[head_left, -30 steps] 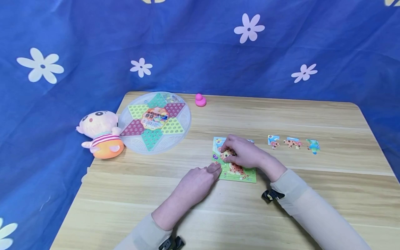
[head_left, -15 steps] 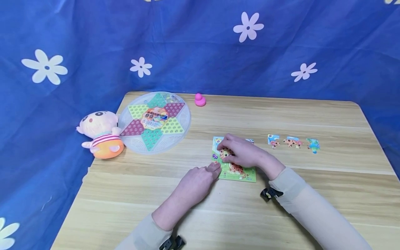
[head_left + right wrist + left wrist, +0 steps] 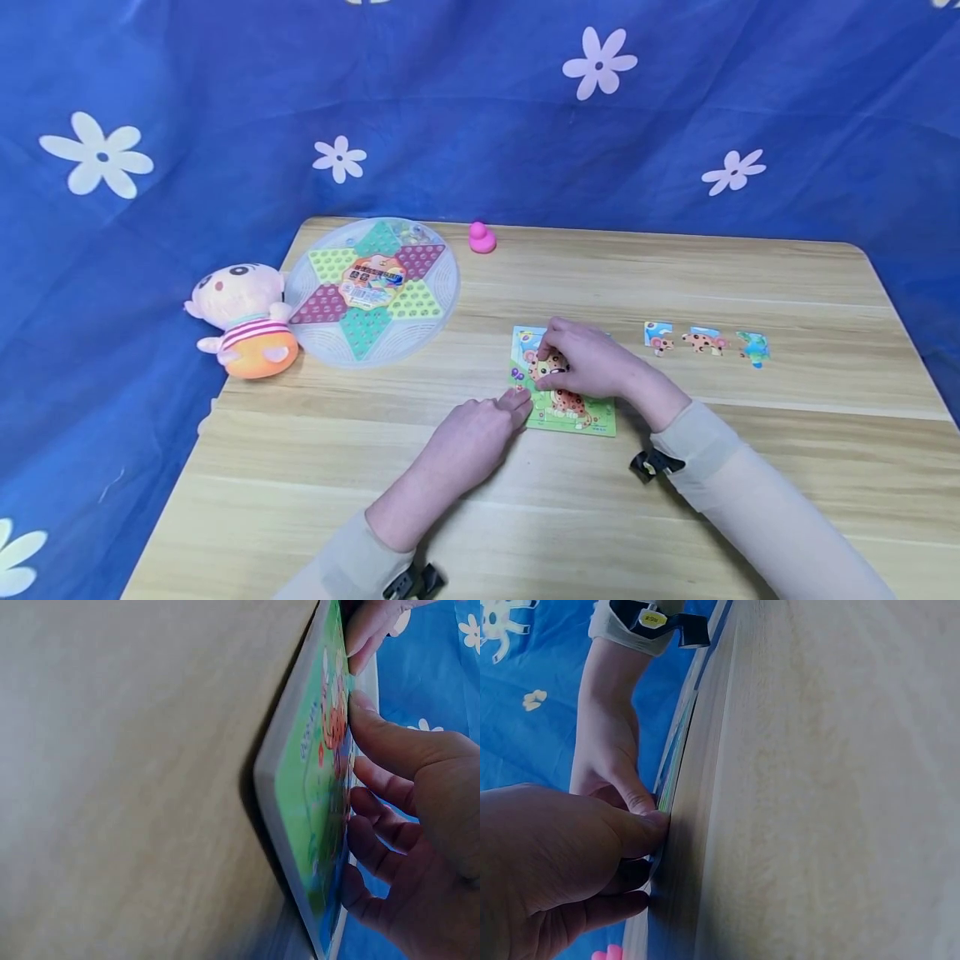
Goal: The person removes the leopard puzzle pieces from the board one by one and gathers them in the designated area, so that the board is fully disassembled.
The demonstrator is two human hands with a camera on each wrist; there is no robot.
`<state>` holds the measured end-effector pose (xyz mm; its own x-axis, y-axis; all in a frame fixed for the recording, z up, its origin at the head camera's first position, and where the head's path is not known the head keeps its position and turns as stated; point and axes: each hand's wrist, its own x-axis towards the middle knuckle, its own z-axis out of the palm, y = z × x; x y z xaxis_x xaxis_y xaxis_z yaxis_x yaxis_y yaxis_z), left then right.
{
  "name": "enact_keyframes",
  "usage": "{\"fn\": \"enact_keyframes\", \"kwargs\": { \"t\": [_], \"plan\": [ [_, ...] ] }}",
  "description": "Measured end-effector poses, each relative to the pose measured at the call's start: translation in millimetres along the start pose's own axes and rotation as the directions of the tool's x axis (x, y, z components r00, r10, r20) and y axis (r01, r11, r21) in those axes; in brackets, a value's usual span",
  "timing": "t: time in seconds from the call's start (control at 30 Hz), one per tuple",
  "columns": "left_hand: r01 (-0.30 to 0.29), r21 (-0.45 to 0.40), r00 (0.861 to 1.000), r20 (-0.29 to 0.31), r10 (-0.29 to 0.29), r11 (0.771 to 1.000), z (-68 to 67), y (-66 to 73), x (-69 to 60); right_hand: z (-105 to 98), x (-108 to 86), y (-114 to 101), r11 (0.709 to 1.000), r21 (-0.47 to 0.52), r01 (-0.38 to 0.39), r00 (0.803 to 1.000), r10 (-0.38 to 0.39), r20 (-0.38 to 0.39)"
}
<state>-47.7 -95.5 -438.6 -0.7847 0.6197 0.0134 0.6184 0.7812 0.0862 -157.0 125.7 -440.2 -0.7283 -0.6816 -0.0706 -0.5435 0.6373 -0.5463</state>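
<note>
A green puzzle board point(image 3: 570, 423) with a spotted leopard picture lies flat on the table, and its thick pale edge shows in the right wrist view. My left hand point(image 3: 480, 433) rests its fingertips against the board's lower left edge; in the left wrist view its thumb point(image 3: 649, 825) touches the edge. Above the leopard's face my right hand point(image 3: 592, 362) bends over the board, thumb and fingers point(image 3: 375, 832) pinching a puzzle piece there. That piece is mostly hidden by the hand. Three loose puzzle pieces point(image 3: 703, 340) lie in a row to the right.
A round Chinese checkers board point(image 3: 431, 333) lies at the back left, partly touched by a plush doll point(image 3: 251, 321). Near the far edge stands a pink toy duck point(image 3: 482, 240). Blue flowered cloth point(image 3: 480, 108) hangs behind the wooden table point(image 3: 525, 525).
Both hands stay at the board. My right fingers shift slightly over the leopard's face, and the loose pieces lie as before.
</note>
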Motion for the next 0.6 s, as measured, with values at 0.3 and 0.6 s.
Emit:
{"fn": "enact_keyframes", "kwargs": {
  "t": [0.3,0.6],
  "plan": [
    [0.001,0.008,1.000,0.001,-0.001,1.000,0.0,0.3,0.4,1.2,-0.2,-0.3,1.000,0.022,0.008,1.000,-0.008,-0.006],
    [0.002,-0.003,1.000,-0.003,-0.002,1.000,0.0,-0.1,0.4,3.5,-1.7,2.2,0.996,0.093,-0.007,1.000,0.008,-0.018]
  ]
}}
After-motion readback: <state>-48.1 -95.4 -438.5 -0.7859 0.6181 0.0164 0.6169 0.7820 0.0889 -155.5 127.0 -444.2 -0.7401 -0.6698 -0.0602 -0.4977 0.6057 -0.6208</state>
